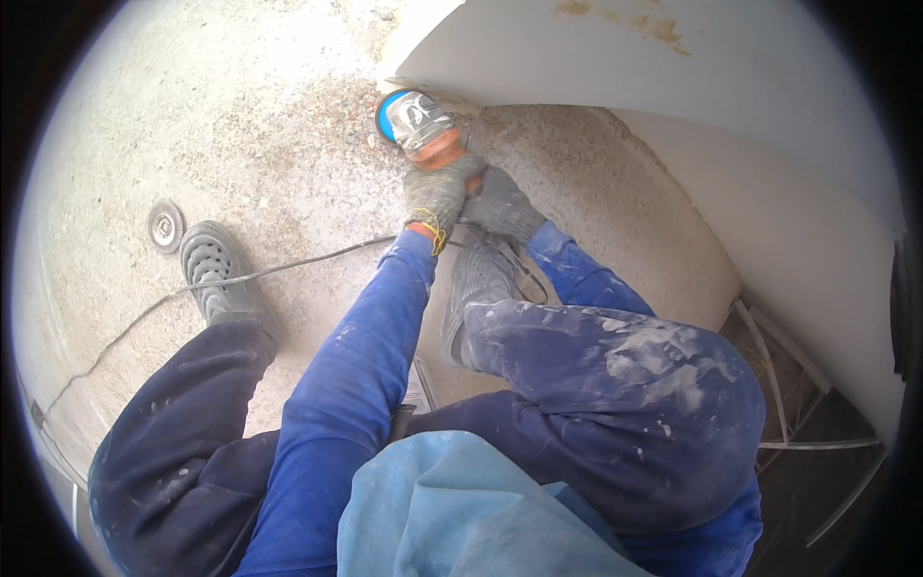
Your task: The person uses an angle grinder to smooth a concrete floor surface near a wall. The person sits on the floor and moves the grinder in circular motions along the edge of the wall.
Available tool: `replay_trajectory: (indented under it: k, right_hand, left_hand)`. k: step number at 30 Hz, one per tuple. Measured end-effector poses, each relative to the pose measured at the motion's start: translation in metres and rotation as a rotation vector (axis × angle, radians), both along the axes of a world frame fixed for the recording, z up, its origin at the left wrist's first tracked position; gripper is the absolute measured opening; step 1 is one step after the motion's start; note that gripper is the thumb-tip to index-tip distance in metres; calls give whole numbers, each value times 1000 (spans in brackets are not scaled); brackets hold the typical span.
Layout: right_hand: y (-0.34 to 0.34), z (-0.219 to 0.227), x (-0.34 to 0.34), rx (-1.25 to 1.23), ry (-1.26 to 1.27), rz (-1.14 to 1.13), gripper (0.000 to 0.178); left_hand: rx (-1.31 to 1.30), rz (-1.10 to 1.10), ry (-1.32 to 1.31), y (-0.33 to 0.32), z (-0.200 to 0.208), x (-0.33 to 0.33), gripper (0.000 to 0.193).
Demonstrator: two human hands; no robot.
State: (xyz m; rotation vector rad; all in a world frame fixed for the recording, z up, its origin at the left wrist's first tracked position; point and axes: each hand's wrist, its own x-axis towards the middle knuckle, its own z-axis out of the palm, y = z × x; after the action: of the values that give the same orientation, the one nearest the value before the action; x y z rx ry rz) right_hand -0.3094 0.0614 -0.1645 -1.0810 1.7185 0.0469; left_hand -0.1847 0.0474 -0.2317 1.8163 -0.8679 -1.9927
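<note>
Both my hands wear dusty grey gloves. My left hand [437, 192] is wrapped round the orange body of an angle grinder [423, 125]. Just behind it, my right hand [502, 205] is closed on the rear of the same tool, and the grip there is partly hidden. Grey, worn-looking covering wraps the tool's head. A round blue disc [386, 115] shows at its left side, beside the lower edge of a large white curved panel [615, 58]. Whether the disc touches the panel I cannot tell.
A dark power cord [317, 260] runs left across the rough, dusty floor [317, 173], over my left shoe [213, 264]. A round disc [165, 226] lies beside that shoe. Thin pale strips [817, 444] lie at the lower right. The white panel closes off the right side.
</note>
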Motion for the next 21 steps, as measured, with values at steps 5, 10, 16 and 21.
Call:
replay_trajectory:
  k: [5,10,16,21]
  right_hand:
    - [4,7,-10,58,20,80,74]
    - [23,-6,-19,-43,122,206,71]
    - [32,-5,-22,-86,-44,5,70]
    - [12,-2,-7,-48,-17,8,71]
  left_hand:
    - [-83,-182,-58,3,9,-4,44]
    - [-371,-260,-87,22,-15,-13,43]
    - [-244,-244,-73,18,3,-10,51]
    - [48,-29,-34,-2,21,2,65]
